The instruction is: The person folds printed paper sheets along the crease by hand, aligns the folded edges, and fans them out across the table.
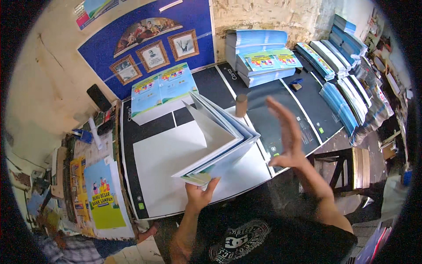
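Near the table's front edge, my left hand (201,192) grips a bundle of folded printed sheets (220,152) by its lower corner. The sheets stand tilted and fanned open, white inside, with a blue and green print showing on the outer face. My right hand (288,134) is raised to the right of the bundle, fingers stretched and apart, a little smeared by motion, with nothing in it. Just behind the bundle stands a small brown cylinder (241,105). Under the bundle lies a large white sheet (162,152) on the black table covering (281,127).
A stack of blue printed sheets (165,90) lies at the back left. Tall piles of folded blue sheets (257,42) stand against the wall, with more booklet piles (338,108) at the right. A side table holds a printed cover (103,193); a wooden stool (351,169) stands at right.
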Tool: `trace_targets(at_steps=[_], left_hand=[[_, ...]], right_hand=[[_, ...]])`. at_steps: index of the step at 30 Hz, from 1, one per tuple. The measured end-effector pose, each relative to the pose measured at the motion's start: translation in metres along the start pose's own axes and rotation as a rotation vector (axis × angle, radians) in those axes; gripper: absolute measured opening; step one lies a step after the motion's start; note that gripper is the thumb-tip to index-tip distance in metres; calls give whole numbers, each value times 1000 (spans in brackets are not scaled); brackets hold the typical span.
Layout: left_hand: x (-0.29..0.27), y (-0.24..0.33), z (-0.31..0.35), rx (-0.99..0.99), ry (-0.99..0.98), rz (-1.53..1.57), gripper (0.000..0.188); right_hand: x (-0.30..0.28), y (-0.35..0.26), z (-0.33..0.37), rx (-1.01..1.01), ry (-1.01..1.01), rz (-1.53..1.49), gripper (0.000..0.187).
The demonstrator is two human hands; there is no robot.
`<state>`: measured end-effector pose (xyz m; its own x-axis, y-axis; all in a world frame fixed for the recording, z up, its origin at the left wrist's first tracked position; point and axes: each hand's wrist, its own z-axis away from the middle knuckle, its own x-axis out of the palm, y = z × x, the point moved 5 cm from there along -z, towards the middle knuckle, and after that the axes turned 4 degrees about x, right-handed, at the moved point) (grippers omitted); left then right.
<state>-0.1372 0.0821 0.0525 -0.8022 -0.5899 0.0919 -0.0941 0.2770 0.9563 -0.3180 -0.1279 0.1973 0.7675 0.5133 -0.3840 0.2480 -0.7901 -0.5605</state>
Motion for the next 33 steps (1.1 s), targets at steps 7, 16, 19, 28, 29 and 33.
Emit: trace_targets(at_steps=[7, 16, 19, 28, 29, 33], left_hand=[[23, 5, 2, 347, 14, -374, 30], [22, 91, 17, -290, 171, -171, 43], [15, 44, 9, -510, 271, 39, 48], [15, -46, 9, -712, 176, 387, 53], [6, -61, 12, -752, 183, 376, 52], [13, -60, 5, -673, 125, 348, 56]], right_hand=[[140, 62, 112, 592, -184, -443, 110], [144, 8, 40, 682, -207, -673, 76], [165, 33, 62, 848, -358, -547, 76], [144, 35, 76, 430, -233, 156, 72], [130, 28, 64, 367, -194, 132, 71], [37, 50, 43, 160, 177, 323, 55]])
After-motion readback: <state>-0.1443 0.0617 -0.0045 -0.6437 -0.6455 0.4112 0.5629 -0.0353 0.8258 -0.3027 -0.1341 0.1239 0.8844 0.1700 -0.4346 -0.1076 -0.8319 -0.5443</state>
